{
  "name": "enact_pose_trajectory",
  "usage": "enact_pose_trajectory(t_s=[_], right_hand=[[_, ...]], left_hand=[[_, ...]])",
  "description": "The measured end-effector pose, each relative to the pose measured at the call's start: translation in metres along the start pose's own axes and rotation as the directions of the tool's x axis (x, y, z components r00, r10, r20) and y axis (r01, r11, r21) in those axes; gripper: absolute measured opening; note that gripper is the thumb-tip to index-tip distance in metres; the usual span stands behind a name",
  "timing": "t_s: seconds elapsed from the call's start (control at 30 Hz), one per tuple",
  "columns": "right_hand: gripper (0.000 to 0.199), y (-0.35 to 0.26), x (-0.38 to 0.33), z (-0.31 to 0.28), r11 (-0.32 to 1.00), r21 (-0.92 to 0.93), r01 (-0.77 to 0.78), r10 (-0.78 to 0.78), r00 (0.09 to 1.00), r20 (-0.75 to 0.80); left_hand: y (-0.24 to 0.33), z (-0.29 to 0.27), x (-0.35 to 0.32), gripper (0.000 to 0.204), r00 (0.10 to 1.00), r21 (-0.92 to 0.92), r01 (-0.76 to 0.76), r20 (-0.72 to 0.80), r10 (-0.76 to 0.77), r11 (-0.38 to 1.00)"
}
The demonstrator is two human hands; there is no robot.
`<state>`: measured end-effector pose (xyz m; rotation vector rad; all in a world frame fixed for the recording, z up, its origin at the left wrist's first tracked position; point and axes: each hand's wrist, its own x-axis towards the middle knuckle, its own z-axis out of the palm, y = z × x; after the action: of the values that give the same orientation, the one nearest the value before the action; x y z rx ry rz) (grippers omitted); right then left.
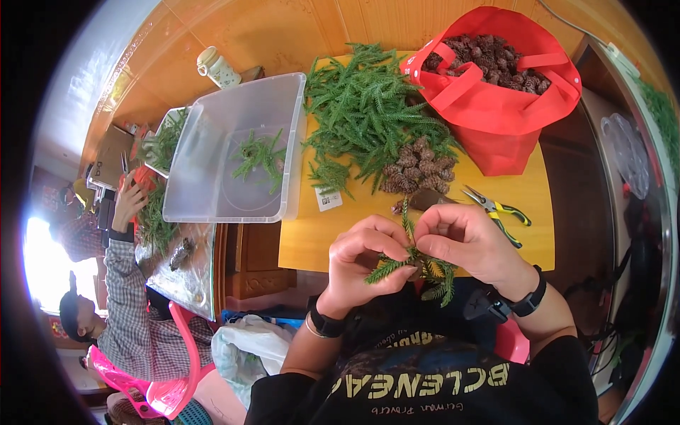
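Observation:
Both my hands are over the front edge of the yellow table (pixel 312 244), close together at one green pine sprig (pixel 440 280). My left hand (pixel 365 248) pinches it between thumb and fingers. The thumb and forefinger of my right hand (pixel 467 241) are closed on its upper stem, part of which they hide. One needle-covered tip stands up between the hands, and other branches spread below. Just beyond lies a cluster of brown pine cones (pixel 418 170). Yellow-and-black pliers (pixel 498 212) rest to the right, jaws apart. Behind the cones is a heap of green pine sprigs (pixel 361 106).
A red bag (pixel 489 131) full of pine cones stands at the back right. Left is a clear plastic bin (pixel 205 170) with a sprig inside. Farther left, a co-worker's hand (pixel 129 202) reaches among greenery at another table. A white plastic bag (pixel 248 347) is below.

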<state>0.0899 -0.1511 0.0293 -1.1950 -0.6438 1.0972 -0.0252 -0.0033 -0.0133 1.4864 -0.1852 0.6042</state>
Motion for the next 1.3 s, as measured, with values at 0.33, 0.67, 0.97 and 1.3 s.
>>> enact_pose_trajectory(t_s=[0.33,0.67,0.97,1.3], right_hand=[[0.011,0.002,0.003,-0.001,0.998,0.062,-0.004,0.004,1.000,0.013],[0.006,0.009,0.000,0.000,0.997,0.076,0.021,-0.027,0.996,0.082],[0.007,0.013,0.000,-0.003,0.981,0.112,0.156,-0.144,0.984,-0.105],[0.010,0.005,-0.001,-0.012,0.990,-0.056,0.128,-0.128,0.992,0.014]], left_hand=[[-0.007,-0.004,-0.002,0.022,0.995,-0.213,0.103,0.029,-0.099,0.972],[-0.001,-0.010,0.003,0.023,0.989,-0.126,0.063,0.143,-0.045,0.990],[-0.007,0.000,0.006,0.032,0.993,0.222,-0.112,0.062,0.100,0.969],[-0.005,0.007,0.002,0.035,0.999,0.022,0.053,-0.006,-0.053,0.998]])
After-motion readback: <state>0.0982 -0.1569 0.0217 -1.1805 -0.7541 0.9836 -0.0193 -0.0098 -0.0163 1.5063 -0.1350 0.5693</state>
